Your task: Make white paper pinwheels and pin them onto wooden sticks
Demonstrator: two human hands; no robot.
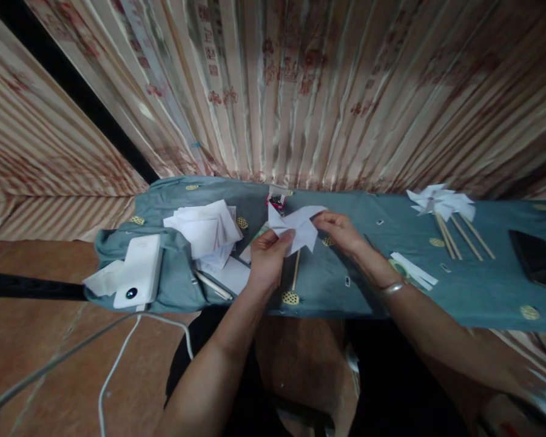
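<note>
A white paper pinwheel (303, 221) is held up over the cloth-covered table, between my two hands. My left hand (269, 252) grips it near the centre, thumb on top of the paper. With fingertips pinched, my right hand (339, 229) has hold of one of its blades on the right side. A thin wooden stick (296, 270) shows below the pinwheel; whether it is joined to the paper is hidden. Just behind the pinwheel sits a small red and white box (276, 199) with small dark items in it.
Loose white paper sheets (204, 227) are piled at left, near a white power bank (139, 270) with a cable. Finished pinwheels on sticks (443, 203) lie at right, beside a dark phone (534, 258). White paper strips (414, 270) lie on a tape roll near my right forearm.
</note>
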